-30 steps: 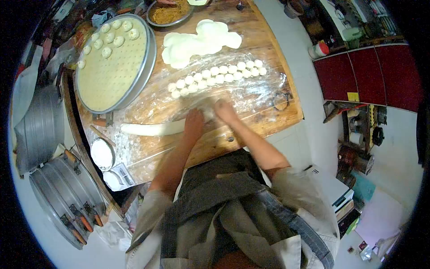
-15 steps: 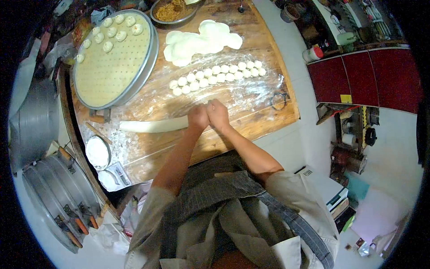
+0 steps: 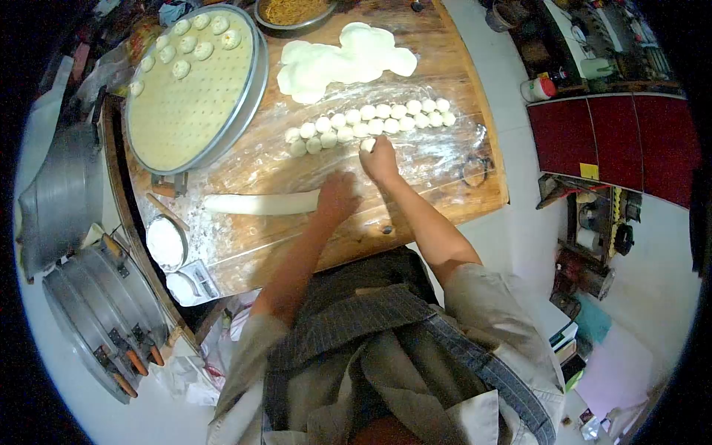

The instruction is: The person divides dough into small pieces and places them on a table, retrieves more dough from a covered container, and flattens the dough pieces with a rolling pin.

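Note:
A long white dough rope (image 3: 259,204) lies on the floured wooden table (image 3: 437,74), and my left hand (image 3: 339,196) is closed around its right end. My right hand (image 3: 380,159) pinches a small dough piece (image 3: 367,146) just below two rows of small round dough pieces (image 3: 383,111). Beyond the rows, flat dough wrappers (image 3: 345,61) overlap in a pile.
At the left stands a round perforated steamer tray (image 3: 193,96) with several filled buns. A bowl of filling (image 3: 295,13) is at the far edge. Near the left edge are a rolling pin (image 3: 167,211), a flour bowl (image 3: 165,243) and a scale (image 3: 200,280).
My hands were together at the rope's right end and are now apart. My right hand has moved forward to the rows with a dough piece, while my left stays at the rope.

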### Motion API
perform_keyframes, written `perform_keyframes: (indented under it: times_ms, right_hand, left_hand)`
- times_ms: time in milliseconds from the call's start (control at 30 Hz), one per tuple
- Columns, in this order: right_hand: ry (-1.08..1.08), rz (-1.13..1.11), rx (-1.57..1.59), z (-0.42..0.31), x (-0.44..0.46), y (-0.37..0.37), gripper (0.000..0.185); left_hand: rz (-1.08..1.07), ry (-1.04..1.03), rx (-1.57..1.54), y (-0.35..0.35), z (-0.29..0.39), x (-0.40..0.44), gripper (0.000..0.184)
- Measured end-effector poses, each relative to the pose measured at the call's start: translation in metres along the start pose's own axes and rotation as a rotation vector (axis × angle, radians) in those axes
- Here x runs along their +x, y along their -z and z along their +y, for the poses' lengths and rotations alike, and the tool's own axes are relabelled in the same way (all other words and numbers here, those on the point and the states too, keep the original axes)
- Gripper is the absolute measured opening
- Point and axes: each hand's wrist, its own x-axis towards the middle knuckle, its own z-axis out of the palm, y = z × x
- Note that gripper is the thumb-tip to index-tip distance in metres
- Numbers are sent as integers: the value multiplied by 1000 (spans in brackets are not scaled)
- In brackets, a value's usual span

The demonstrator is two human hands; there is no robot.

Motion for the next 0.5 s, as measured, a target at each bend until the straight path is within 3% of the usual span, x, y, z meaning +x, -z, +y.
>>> perform_keyframes:
  times_ms: [33, 167, 233, 267, 333, 500]
  right_hand:
    - [1, 0, 5, -6, 1, -1, 56]
    - [46, 4, -171, -24, -7, 6, 57]
    - [8, 29, -222, -35, -17, 19, 58]
    - [-36, -16, -185, -43, -27, 28, 58]
    - [-137, -113, -154, -61, -50, 40, 59]
    - [-214, -115, 6, -42, -76, -27, 59]
  left_hand:
    - [93, -77, 36, -5, -5, -1, 59]
    - [83, -77, 53, -6, -5, -7, 51]
    - [255, -65, 282, -17, -10, -12, 45]
    - [263, -68, 275, -16, -12, -9, 45]
    - [-95, 67, 114, -1, -9, -3, 45]
    - [98, -127, -54, 13, -22, -12, 38]
